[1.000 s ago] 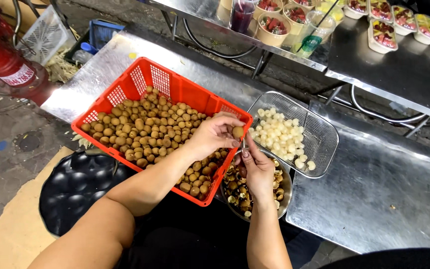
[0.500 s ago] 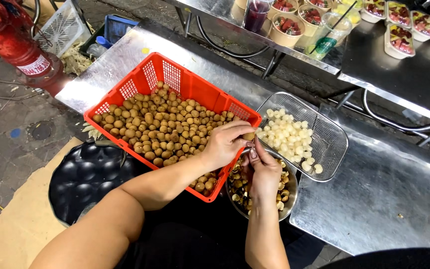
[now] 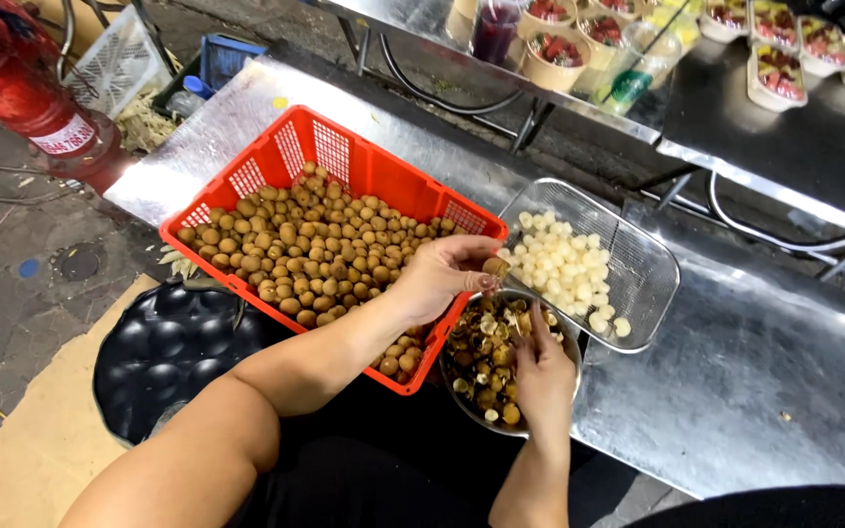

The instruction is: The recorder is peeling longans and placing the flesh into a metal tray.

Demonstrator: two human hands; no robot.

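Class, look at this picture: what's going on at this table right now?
A person is peeling small brown fruit by hand. The left hand holds one fruit over a metal bowl of peels, and the right hand works just below it above the bowl. A red crate on the left holds unpeeled fruit, and a wire basket on the right holds the white peeled ones. All sit on a metal table.

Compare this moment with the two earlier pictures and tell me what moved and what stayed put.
The right hand dropped away from the brown fruit down over the bowl of peels. The left hand keeps pinching that fruit above the bowl. The red crate and the mesh tray of peeled white fruit stayed put.
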